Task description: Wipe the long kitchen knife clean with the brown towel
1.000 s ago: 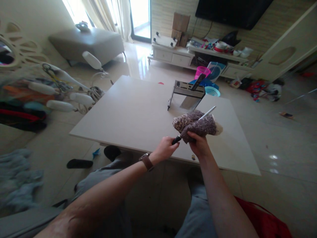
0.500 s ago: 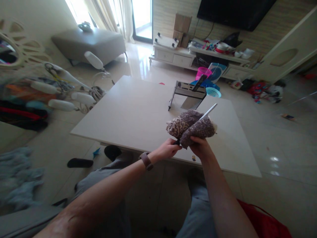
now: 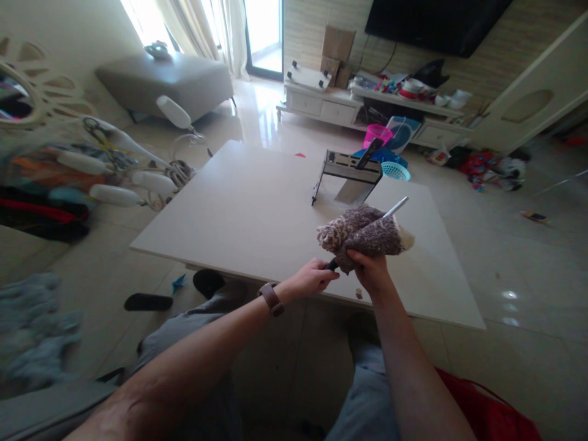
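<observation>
My left hand (image 3: 318, 277) is closed around the black handle of a knife (image 3: 395, 207). Its silver blade passes through a folded, shaggy brown cloth (image 3: 374, 239), and only the tip end shows beyond the far side. My right hand (image 3: 373, 272) grips the cloth from below, wrapping it about the blade, most of which is hidden. Both hands are above the front edge of the white table (image 3: 220, 208). Just behind the cloth stands a knife block (image 3: 351, 162) with a black-handled knife in it.
A small sticker (image 3: 359, 294) is at the table's near edge. White padded arms with cables (image 3: 151, 182) stand off the left side. Beyond the table are a pink basket (image 3: 377, 133), a light blue basket (image 3: 395, 171) and a TV cabinet (image 3: 321, 109).
The cloth has shifted slightly right along the blade with my right hand, and its pale edge shows more. The knife tip has moved a little right and down. My left hand keeps its grip.
</observation>
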The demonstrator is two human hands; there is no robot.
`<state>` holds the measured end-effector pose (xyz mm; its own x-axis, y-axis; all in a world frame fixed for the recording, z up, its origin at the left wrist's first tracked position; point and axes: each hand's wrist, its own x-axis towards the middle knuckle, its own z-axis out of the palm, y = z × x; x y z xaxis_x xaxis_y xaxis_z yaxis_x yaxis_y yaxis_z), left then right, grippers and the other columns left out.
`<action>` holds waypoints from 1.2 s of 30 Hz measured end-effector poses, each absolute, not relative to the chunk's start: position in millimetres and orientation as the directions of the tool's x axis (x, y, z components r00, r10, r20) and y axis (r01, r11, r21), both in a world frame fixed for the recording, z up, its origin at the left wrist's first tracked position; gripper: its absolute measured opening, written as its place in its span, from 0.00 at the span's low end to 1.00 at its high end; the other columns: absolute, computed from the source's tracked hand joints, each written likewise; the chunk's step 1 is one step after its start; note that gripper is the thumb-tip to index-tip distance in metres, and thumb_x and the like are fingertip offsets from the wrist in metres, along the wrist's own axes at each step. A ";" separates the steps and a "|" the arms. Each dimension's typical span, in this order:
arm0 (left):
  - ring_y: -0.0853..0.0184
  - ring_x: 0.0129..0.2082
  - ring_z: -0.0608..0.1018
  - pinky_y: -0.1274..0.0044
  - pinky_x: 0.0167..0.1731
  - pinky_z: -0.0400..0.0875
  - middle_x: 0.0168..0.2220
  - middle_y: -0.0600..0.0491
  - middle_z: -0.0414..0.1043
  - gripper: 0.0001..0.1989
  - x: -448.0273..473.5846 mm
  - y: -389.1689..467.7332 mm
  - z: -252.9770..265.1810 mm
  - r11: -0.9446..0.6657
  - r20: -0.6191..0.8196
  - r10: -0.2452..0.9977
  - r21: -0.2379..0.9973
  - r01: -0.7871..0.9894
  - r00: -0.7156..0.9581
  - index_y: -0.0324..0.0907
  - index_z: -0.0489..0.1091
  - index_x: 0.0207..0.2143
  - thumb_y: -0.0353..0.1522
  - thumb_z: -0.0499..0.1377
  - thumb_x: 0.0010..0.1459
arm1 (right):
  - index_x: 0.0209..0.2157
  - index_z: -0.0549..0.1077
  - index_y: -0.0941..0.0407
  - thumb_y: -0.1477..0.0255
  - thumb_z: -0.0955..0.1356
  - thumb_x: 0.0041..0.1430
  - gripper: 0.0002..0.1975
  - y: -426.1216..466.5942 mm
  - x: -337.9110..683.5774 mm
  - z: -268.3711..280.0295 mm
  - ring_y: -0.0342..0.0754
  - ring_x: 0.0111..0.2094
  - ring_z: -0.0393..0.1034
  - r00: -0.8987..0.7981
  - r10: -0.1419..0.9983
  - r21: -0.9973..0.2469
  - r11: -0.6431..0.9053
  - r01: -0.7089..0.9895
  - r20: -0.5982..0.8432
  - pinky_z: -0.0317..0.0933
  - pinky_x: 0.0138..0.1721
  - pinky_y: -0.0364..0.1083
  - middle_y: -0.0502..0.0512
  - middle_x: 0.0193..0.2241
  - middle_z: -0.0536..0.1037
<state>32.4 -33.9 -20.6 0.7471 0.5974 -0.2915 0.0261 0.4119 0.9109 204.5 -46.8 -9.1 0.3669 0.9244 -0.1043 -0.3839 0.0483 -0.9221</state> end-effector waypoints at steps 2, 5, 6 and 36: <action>0.77 0.13 0.57 0.78 0.17 0.47 0.13 0.61 0.55 0.18 32.8 -30.8 -22.5 0.361 -0.290 0.610 0.930 0.068 0.737 0.42 0.58 0.18 0.42 0.61 0.50 | 0.36 0.77 0.52 0.77 0.80 0.32 0.24 -45.7 208.4 -4.6 0.49 0.38 0.76 0.399 0.912 -0.908 0.085 -0.409 -0.095 0.73 0.42 0.49 0.48 0.35 0.82; 0.77 0.14 0.57 0.78 0.18 0.46 0.14 0.61 0.56 0.18 33.8 -27.8 -24.8 0.293 -0.268 0.641 0.952 0.094 0.719 0.42 0.58 0.18 0.42 0.60 0.51 | 0.36 0.77 0.52 0.77 0.80 0.32 0.24 -46.6 215.2 -0.8 0.48 0.38 0.77 0.392 0.912 -0.899 0.069 -0.433 -0.119 0.73 0.41 0.48 0.47 0.35 0.82; 0.77 0.14 0.57 0.78 0.18 0.46 0.14 0.61 0.56 0.18 34.5 -27.2 -25.5 0.275 -0.256 0.654 0.957 0.092 0.712 0.42 0.59 0.19 0.42 0.60 0.52 | 0.36 0.77 0.52 0.77 0.80 0.31 0.24 -47.5 216.4 -0.8 0.48 0.38 0.77 0.372 0.919 -0.900 0.048 -0.433 -0.130 0.73 0.42 0.48 0.47 0.35 0.82; 0.74 0.19 0.56 0.76 0.22 0.47 0.19 0.60 0.53 0.18 10.8 -7.4 -28.5 0.048 -0.215 0.775 0.958 0.284 0.594 0.42 0.59 0.21 0.44 0.57 0.55 | 0.34 0.77 0.51 0.80 0.78 0.33 0.22 -43.7 243.6 -0.8 0.45 0.38 0.77 0.451 0.886 -0.869 0.137 -0.475 -0.107 0.74 0.41 0.47 0.45 0.36 0.82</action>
<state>10.8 -7.4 -28.5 0.5942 0.7751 -0.2150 0.2838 0.0481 0.9577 243.6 -43.7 -0.8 0.4513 0.8859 -0.1072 -0.4747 0.1366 -0.8695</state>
